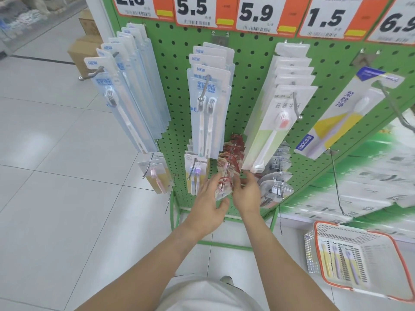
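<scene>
The red packs [232, 153] hung on a hook [227, 168] at the pegboard's [179, 104] 6 o'clock. The left hand [207, 203] pinched the front pack [221, 191]. The right hand [247, 195], at its 3 o'clock, touched it, grip unclear.

Both hands work at a low hook [225, 173] on the green pegboard [175, 63]. We note the left hand [207, 204] holding the front red packet [221, 188] between fingers [212, 179] and thumb. The right hand [247, 194] sits just beside the packet's right edge; its hold is unclear. More red packets [234, 149] hang behind on that hook, with toothbrush packs [208, 113] above. An orange-rimmed basket [318, 252] at lower right holds toothbrushes [336, 261]
</scene>
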Demonstrator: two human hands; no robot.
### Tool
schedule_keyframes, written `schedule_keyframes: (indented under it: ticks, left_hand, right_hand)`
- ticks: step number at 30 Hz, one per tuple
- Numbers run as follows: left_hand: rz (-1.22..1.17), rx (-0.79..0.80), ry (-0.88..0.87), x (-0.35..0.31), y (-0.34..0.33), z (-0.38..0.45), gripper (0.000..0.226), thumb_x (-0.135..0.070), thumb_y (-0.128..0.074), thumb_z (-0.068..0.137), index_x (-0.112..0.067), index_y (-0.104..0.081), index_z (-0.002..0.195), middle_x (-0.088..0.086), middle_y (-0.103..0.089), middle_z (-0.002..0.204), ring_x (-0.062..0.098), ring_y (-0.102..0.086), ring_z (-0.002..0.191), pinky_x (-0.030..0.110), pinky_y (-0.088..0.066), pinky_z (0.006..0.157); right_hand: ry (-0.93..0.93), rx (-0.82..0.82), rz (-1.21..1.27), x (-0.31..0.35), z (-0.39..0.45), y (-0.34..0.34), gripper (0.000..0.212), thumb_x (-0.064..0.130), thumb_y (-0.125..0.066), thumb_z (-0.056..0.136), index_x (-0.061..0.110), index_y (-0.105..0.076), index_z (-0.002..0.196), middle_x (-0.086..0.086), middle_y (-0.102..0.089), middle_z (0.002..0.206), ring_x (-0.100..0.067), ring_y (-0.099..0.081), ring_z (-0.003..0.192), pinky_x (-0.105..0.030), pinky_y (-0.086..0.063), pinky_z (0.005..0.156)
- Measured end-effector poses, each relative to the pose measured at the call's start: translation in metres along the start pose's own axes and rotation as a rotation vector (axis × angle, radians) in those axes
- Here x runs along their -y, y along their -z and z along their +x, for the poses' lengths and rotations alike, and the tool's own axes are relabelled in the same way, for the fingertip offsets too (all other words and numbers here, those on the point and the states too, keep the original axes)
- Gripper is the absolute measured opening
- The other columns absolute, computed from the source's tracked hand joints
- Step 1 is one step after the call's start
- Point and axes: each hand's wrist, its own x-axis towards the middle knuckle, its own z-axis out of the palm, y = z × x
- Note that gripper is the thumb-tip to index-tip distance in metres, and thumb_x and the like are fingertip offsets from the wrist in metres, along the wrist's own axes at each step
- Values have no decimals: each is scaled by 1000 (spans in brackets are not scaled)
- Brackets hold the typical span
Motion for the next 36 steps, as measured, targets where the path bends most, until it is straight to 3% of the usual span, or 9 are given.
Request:
schedule_keyframes:
  ticks: [6,9,11,14,18,24,33,36]
  left_hand:
    - [8,-21,-6,-4,4,4,68,-17,-57,100,-41,-21,152,-21,-29,145,-9,-20,135,13,-13,114]
    - [6,-39,33,-7,5,5,63,-20,-55,102,-34,-26,156,-14,-36,147,-8,-29,128,5,-17,104]
    - [18,-30,52,-8,5,7,59,-23,-54,103,-32,-29,156,-15,-38,144,-7,-32,124,-1,-17,97]
    - [59,-66,109,-7,4,9,53,-30,-54,103,-20,-38,153,-4,-49,147,5,-44,127,11,-27,100]
    - [75,-103,143,-5,-1,13,49,-34,-56,101,-15,-48,146,1,-58,138,15,-54,123,26,-41,103]
    - [18,-153,183,-8,-2,16,31,-32,-60,99,-16,-61,126,-2,-67,115,10,-60,100,18,-41,82]
    - [34,-171,180,-10,-8,23,30,-36,-60,99,-13,-64,118,3,-66,110,19,-63,100,32,-50,88]
    - [37,-178,194,-9,-11,24,31,-37,-58,99,-14,-62,120,3,-64,113,12,-61,92,24,-44,80]
  right_hand:
    - [7,-29,-91,3,5,-4,18,28,-66,97,12,-73,99,6,-66,74,-18,-67,73,-23,-40,58]
    - [19,-84,-145,3,0,-6,18,31,-64,97,15,-71,93,1,-71,72,-24,-68,71,-30,-48,60]
    - [35,-97,-155,7,-4,-5,17,30,-63,98,14,-69,93,-2,-72,72,-24,-68,69,-30,-47,60]
    - [43,-118,-181,9,-12,-1,18,31,-63,98,14,-69,93,-3,-74,75,-24,-66,69,-28,-42,59]
    - [45,-178,-175,7,-20,3,22,37,-64,96,19,-70,86,2,-73,70,-25,-69,68,-37,-54,62]
    - [80,-206,-181,13,-32,10,17,31,-67,93,20,-73,82,5,-72,66,-20,-67,63,-35,-54,60]
    - [121,-212,-305,16,-51,31,10,23,-73,86,16,-74,79,3,-67,58,-23,-64,58,-30,-44,55]
    - [136,-200,-332,10,-58,39,11,23,-72,86,18,-74,77,7,-60,51,-19,-57,52,-27,-41,52]
